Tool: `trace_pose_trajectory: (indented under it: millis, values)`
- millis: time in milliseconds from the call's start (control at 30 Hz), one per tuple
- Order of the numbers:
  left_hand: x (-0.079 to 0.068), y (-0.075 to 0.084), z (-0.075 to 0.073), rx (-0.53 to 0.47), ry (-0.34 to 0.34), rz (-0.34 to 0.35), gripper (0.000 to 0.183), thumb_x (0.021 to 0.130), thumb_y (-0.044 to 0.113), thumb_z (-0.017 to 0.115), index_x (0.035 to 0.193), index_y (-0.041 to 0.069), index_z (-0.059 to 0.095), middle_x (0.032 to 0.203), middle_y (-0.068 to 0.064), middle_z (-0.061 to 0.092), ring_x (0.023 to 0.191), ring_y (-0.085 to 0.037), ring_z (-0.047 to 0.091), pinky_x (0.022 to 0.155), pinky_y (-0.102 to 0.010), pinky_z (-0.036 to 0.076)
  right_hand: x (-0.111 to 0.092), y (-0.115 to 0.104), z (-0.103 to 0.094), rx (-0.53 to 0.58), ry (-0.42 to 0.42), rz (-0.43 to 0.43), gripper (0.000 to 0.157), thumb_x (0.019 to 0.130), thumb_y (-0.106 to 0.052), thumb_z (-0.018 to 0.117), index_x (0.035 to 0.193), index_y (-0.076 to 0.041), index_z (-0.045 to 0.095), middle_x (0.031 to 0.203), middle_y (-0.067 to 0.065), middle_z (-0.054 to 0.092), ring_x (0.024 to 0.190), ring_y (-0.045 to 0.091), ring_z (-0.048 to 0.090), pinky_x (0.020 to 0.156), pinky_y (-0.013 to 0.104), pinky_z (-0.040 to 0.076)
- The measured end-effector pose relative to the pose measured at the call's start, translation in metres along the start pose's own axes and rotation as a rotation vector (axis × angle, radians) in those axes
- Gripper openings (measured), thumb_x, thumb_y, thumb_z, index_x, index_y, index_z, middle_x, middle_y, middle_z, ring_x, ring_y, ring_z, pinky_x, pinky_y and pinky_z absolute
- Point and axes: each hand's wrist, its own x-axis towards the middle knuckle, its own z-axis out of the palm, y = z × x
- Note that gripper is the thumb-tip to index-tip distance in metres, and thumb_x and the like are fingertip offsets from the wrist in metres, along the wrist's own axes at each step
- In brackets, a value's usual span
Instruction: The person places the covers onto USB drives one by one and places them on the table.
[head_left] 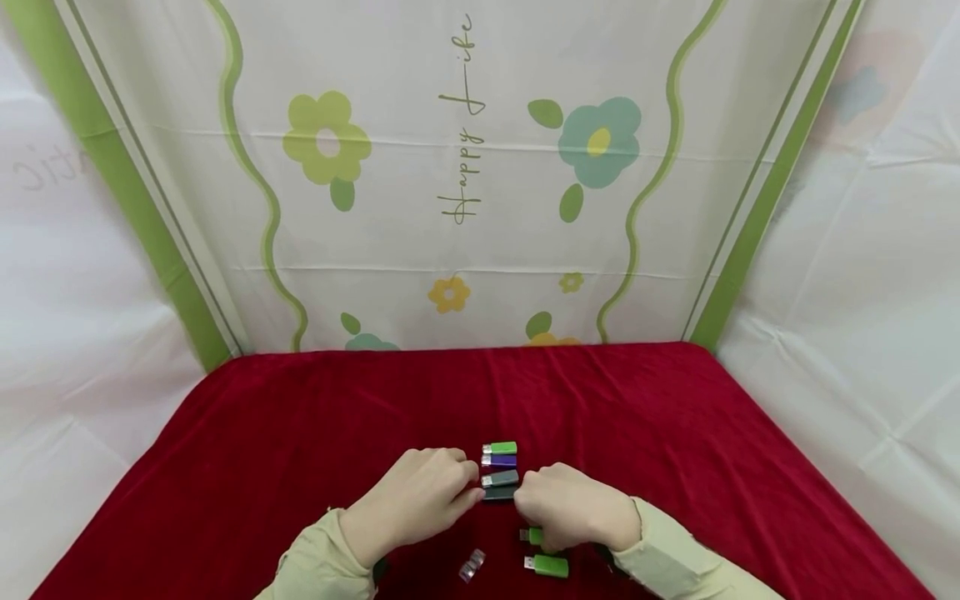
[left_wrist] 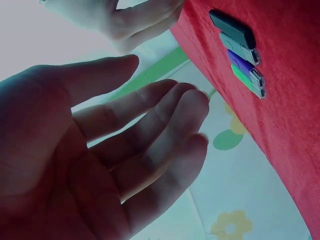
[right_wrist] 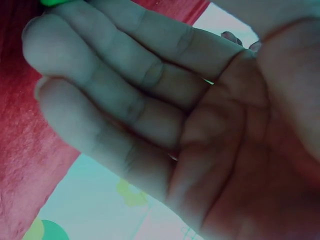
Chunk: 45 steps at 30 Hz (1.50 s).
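Between my hands lies a row of USB flash drives: a green one [head_left: 504, 448], a purple one [head_left: 504, 461], a grey one [head_left: 504, 479] and a black one [head_left: 499, 493]. Left of that row, my left hand [head_left: 420, 496] has loosely bent fingers and an empty palm, its thumb tip close to the black drive. My right hand [head_left: 573, 504] bends down over another green USB flash drive [head_left: 534, 536], pinching it at the fingertips; the hand covers part of this drive. In the right wrist view a bit of green [right_wrist: 55, 2] shows at the fingertips, with the thumb tip out of frame.
One more green USB flash drive [head_left: 547, 567] lies nearer me on the red cloth [head_left: 337, 408]. Left of it is a small clear plastic piece [head_left: 472, 566]. Dark items show partly beside both sleeves. A flower-printed white curtain [head_left: 495, 250] hangs behind the table.
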Motion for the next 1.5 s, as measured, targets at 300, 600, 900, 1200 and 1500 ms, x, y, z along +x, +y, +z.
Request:
trace_pose_trajectory:
  millis: [300,600,900,1200,1500]
  values:
    - [0.001,0.008,0.01,-0.006,-0.104,0.046,0.019,0.087,0.026,0.076,0.074,0.022,0.063,0.07,0.012,0.051,0.056,0.0,0.042,0.049,-0.018,0.038,-0.004,0.004,-0.008,-0.014,0.044,-0.022,0.042,0.058,-0.014,0.083,0.051,-0.022,0.042,0.053,-0.012,0.036,0.049,0.004,0.026,0.041,0.021,0.029]
    - [0.0,0.015,0.022,-0.008,-0.189,0.104,0.018,0.077,0.023,0.084,0.074,0.023,0.066,0.067,0.015,0.05,0.056,0.002,0.043,0.05,-0.017,0.039,-0.018,0.019,-0.031,0.128,0.132,0.019,0.038,0.062,-0.004,0.072,0.06,-0.021,0.037,0.058,-0.012,0.023,0.057,0.006,0.016,0.045,0.02,0.018]
    - [-0.001,0.02,0.034,-0.014,-0.211,0.171,0.029,0.068,0.017,0.087,0.063,0.027,0.06,0.059,0.019,0.044,0.052,0.005,0.038,0.047,-0.015,0.035,-0.028,0.024,-0.05,0.145,0.203,0.028,0.03,0.066,-0.004,0.074,0.065,-0.02,0.048,0.061,-0.016,0.037,0.051,0.001,0.029,0.043,0.017,0.031]
    - [-0.002,0.022,0.039,0.012,-0.177,0.188,0.035,0.067,0.021,0.087,0.058,0.028,0.054,0.056,0.018,0.041,0.05,0.005,0.035,0.045,-0.016,0.033,-0.027,0.021,-0.048,0.151,0.209,0.006,0.03,0.068,-0.004,0.072,0.066,-0.02,0.047,0.063,-0.017,0.037,0.051,0.0,0.029,0.043,0.016,0.029]
    - [-0.003,0.022,0.044,0.052,-0.16,0.196,0.035,0.067,0.024,0.087,0.058,0.028,0.054,0.056,0.017,0.042,0.049,0.003,0.037,0.044,-0.018,0.034,-0.026,0.02,-0.047,0.158,0.202,0.0,0.028,0.07,-0.005,0.073,0.068,-0.02,0.05,0.064,-0.017,0.039,0.051,0.0,0.033,0.044,0.016,0.032]
